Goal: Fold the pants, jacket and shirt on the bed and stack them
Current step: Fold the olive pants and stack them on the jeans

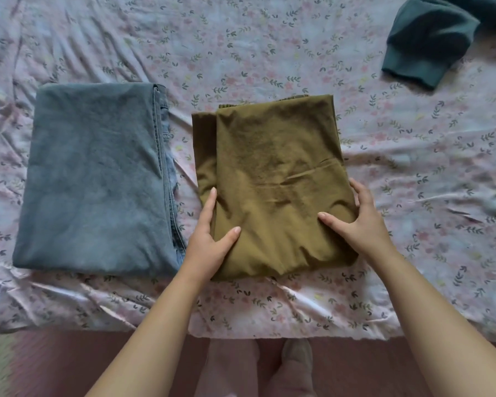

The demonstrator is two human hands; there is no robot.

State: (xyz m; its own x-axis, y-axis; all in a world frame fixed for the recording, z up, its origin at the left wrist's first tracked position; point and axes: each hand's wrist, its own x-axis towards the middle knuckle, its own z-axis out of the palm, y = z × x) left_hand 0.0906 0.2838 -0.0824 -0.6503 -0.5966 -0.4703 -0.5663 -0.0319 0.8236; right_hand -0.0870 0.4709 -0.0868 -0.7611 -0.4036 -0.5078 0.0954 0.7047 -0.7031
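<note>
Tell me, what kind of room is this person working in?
Most likely a bedroom at home. A bed with a wrinkled floral sheet fills the view, folded jeans and an olive garment lie on it, and a person stands at its edge.

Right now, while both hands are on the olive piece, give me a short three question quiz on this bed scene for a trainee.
1. True or false: the folded jeans lie on top of the olive garment.
2. Which item is not yet folded? A) the jeans B) the olive garment C) the teal garment
3. Fill in: the left hand and right hand grip the olive garment at its ____ corners.

Key: 1 false, they lie side by side on the bed sheet. 2 C. 3 near.
</note>
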